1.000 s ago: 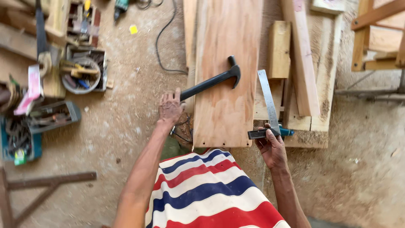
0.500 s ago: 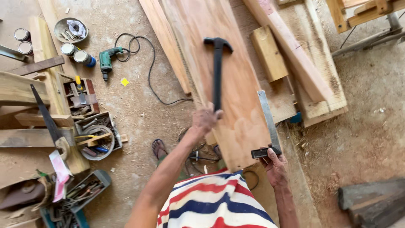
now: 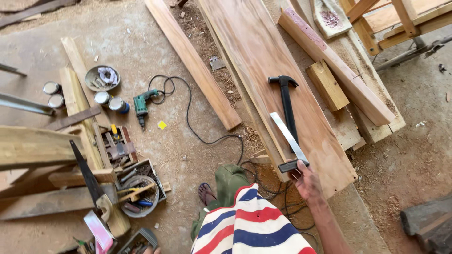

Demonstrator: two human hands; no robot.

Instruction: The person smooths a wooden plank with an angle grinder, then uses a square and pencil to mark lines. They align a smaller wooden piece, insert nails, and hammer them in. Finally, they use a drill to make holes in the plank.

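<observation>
while right hand (image 3: pixel 307 181) grips try square (image 3: pixel 289 141) by dark stock, fingers clenched, steel blade crosses black hammer (image 3: pixel 286 106) lying on wide plank (image 3: pixel 273 80); left hand out of sight.

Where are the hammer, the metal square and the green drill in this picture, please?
hammer (image 3: pixel 287 101): head view, on the black handle, lying on the wide board.
metal square (image 3: pixel 288 136): head view, on the steel blade, held by the right hand.
green drill (image 3: pixel 140 104): head view, on its body, on the floor.
</observation>
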